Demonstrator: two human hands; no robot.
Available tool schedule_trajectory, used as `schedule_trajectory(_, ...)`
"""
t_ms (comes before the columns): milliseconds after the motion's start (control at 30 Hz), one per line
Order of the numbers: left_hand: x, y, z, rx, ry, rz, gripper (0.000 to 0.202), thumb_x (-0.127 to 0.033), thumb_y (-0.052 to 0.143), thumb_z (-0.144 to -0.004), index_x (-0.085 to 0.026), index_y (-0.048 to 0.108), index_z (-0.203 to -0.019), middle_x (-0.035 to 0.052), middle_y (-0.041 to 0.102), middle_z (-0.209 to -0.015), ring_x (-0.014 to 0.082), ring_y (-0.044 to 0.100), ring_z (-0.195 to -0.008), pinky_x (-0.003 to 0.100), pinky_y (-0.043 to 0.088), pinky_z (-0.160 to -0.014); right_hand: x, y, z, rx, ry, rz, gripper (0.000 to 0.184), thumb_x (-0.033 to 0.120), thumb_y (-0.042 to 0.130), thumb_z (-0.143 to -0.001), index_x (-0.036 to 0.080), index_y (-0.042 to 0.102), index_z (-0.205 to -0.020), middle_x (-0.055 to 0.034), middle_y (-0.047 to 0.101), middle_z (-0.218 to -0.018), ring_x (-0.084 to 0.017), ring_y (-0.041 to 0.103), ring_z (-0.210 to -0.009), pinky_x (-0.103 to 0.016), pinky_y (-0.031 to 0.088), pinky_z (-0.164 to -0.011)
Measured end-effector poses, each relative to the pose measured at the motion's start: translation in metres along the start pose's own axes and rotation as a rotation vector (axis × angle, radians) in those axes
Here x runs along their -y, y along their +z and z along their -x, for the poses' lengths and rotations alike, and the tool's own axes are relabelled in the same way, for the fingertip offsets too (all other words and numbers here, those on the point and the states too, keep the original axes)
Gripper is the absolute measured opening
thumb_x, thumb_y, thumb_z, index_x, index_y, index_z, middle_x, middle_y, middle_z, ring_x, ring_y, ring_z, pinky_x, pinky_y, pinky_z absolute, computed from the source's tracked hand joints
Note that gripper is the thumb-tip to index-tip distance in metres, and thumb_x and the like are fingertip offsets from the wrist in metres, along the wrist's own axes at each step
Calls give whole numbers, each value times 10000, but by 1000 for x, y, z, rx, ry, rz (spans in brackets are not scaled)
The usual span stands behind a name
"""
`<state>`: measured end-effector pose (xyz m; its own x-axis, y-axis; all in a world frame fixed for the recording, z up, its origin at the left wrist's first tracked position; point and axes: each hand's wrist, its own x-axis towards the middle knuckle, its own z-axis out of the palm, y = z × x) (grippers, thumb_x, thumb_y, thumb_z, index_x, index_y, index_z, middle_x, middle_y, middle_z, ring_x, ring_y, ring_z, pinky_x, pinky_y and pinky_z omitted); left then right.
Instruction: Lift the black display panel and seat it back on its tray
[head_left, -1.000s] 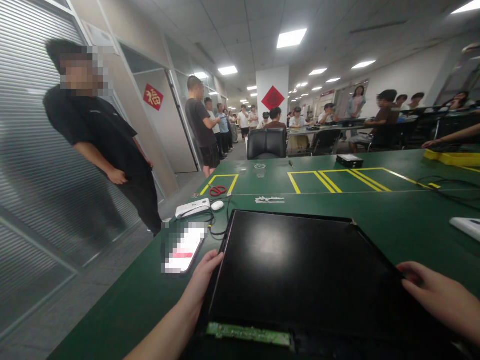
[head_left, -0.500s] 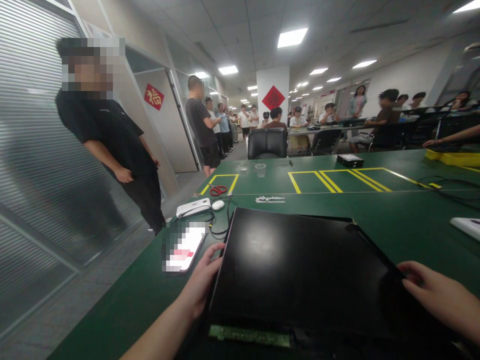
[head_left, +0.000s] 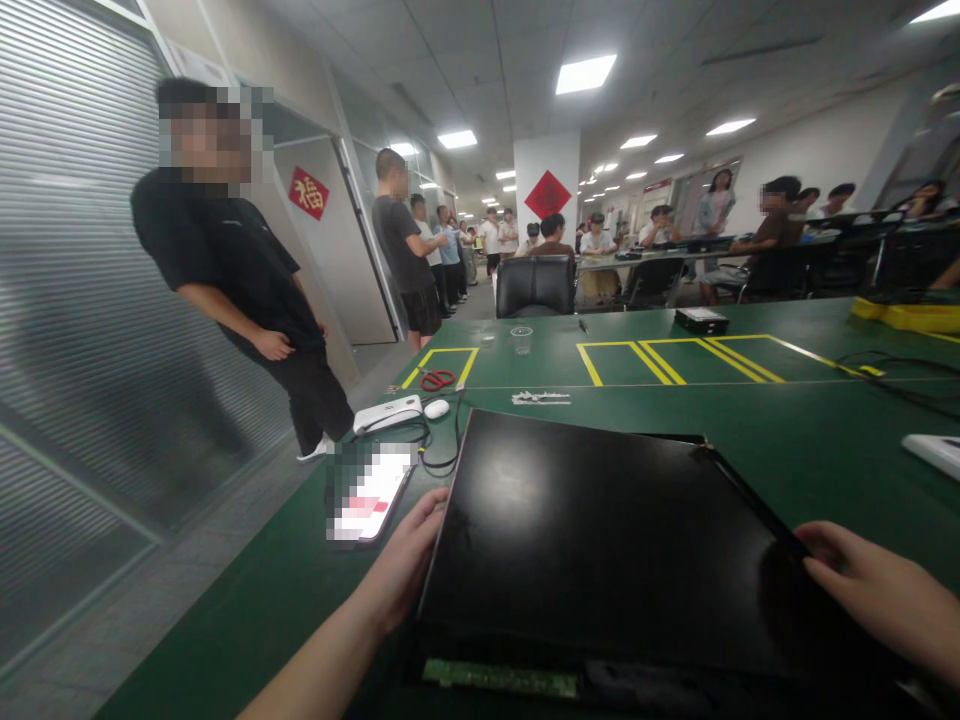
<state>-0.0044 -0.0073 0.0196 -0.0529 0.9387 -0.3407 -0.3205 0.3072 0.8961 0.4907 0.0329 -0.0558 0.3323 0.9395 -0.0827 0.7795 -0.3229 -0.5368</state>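
A black LCD screen panel [head_left: 600,540] lies in front of me at a slight angle over a dark frame [head_left: 750,495], whose rim shows along the far and right sides. At the panel's near edge runs a green circuit strip [head_left: 501,678]. My left hand [head_left: 412,550] is closed on the panel's left edge, its fingertips partly hidden behind it. On the other side my right hand [head_left: 840,560] pinches the right rim of the frame between thumb and curled fingers. The lower right of the frame is lost in shadow.
Left of the panel are a phone [head_left: 371,495], a white power bank [head_left: 388,414], a white mouse [head_left: 436,409], a cable and red scissors [head_left: 437,380]. Beyond stand a plastic cup [head_left: 521,341] and a black box [head_left: 701,320]. A person [head_left: 232,260] stands beside the table.
The panel's left side has risen slightly, my left hand moving with it; my right hand stays put. The person at left has shifted right. A co-worker's arm has drawn back from the yellow tray.
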Motion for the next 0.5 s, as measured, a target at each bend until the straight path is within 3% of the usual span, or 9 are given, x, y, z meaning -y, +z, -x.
schedule_trajectory(300,2,-8,-2,26,36,-68,497,-447,924,-622,-232,699,-1010,25,820,-1027,282,760,-1002,313,534,-794,4,-1,3,23,25,-3,438,592,425,-529,331,583,-844,-124,790,-892,-370,733,-865,-488,527,-822)
schedule_trajectory(500,5,-13,-5,30,54,-109,429,-442,878,-696,-230,719,-1034,40,815,-1073,288,732,-1086,320,522,-829,7,-2,4,14,27,1,400,572,421,-528,340,567,-819,-122,788,-863,-372,733,-850,-496,530,-812)
